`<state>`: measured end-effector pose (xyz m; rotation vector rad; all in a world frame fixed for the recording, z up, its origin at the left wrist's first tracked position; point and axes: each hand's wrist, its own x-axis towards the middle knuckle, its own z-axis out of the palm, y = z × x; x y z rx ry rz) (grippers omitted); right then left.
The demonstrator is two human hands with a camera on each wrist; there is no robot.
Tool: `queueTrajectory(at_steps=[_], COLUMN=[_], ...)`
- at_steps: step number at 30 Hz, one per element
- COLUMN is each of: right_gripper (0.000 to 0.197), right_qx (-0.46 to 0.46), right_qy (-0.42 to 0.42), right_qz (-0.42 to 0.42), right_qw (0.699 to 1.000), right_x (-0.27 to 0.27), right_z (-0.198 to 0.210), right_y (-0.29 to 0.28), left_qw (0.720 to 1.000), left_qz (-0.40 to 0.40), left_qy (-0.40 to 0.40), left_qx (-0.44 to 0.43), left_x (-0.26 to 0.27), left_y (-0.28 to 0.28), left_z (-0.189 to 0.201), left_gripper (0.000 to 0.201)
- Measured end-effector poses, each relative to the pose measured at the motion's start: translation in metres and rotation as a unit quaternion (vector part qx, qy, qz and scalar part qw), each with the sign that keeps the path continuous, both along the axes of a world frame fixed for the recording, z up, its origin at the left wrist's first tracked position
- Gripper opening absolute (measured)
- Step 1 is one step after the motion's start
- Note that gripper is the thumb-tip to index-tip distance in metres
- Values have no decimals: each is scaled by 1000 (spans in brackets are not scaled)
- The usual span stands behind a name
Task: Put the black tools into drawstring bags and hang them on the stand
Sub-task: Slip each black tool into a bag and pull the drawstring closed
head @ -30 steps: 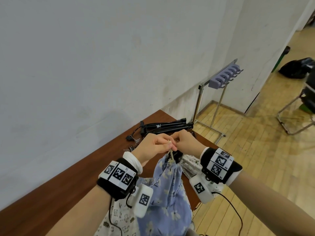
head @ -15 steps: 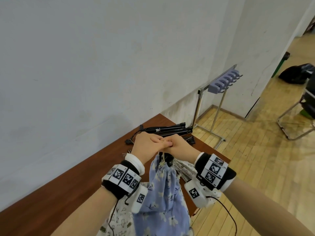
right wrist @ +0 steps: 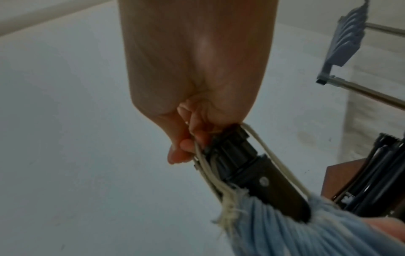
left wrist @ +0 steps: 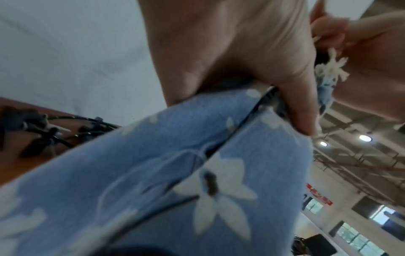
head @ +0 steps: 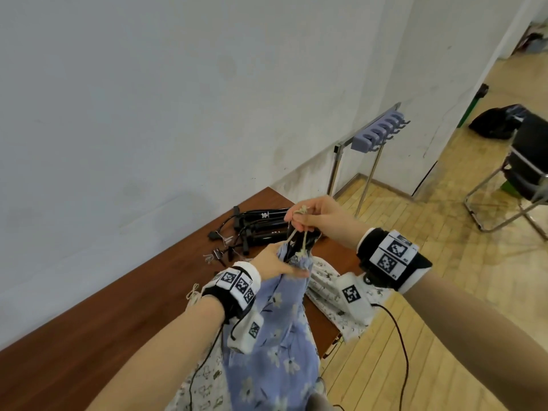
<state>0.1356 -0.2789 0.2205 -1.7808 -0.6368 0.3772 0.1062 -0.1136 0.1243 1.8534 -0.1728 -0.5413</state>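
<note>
My left hand (head: 274, 264) grips the gathered neck of the blue drawstring bag (head: 275, 336), thumb and fingers curled round the bunched cloth; the left wrist view shows a soft woven fabric, light blue, printed with white flowers, folded into long creases under my palm. My right hand (head: 314, 216) is above it and a little apart, fingers closed on the cream drawstring cords (head: 296, 235), which run taut from the fist down to the bag's mouth; the cord is a rough twisted fibre with frayed, tufted ends. From the right wrist view I see a black tool (right wrist: 252, 175) standing out of the puckered opening: a smooth, rounded cylinder with a ribbed collar at the top and one small silver screw on its flat side, the cords passing on either side of it. The bag hangs in the air over the near right edge of the brown table (head: 89, 336), its lower part dropping below the edge. More black tools (head: 261, 223), long and glossy with thin cables, lie bundled at the far right corner of the table beside the wall. White patterned bags (head: 329, 289) lie flat on the table's right edge under my wrists. The stand (head: 376, 137), thin metal legs carrying a row of lilac plastic hooks, is on the wooden floor beyond the far corner, well apart from the bag; nothing hangs on the hooks I can see
</note>
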Motion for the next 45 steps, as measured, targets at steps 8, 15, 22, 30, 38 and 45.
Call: queueTrajectory(at_steps=[8,15,22,30,38,45], right_gripper=[50,115,17,27,90,38], right_qx=[-110,-341,-303,-529,-498,-684], right_qy=[-128,92,95,112,126,54], right_qz=[-101,-1,-36,50,96,299], right_qw=[980,936,948,840,853,663], right_x=[16,26,69,165,205,260], right_z=[33,-13,-142,-201,-250,-225], right_y=[-31,-73,-88,-105,-90,-56], left_qw=[973,880,827,831,830,821], left_qz=[163,293,369,449,445,421], left_qy=[12,200,235,282,271,289], left_qx=[-162,-316,-352,-167,200,255], left_x=[12,37,84,136,134,136], left_y=[-51,-93,-125,-34,23,42], left_z=[0,-16,-60,-110,-159,-175], left_gripper=[33,38,52,41,22,23])
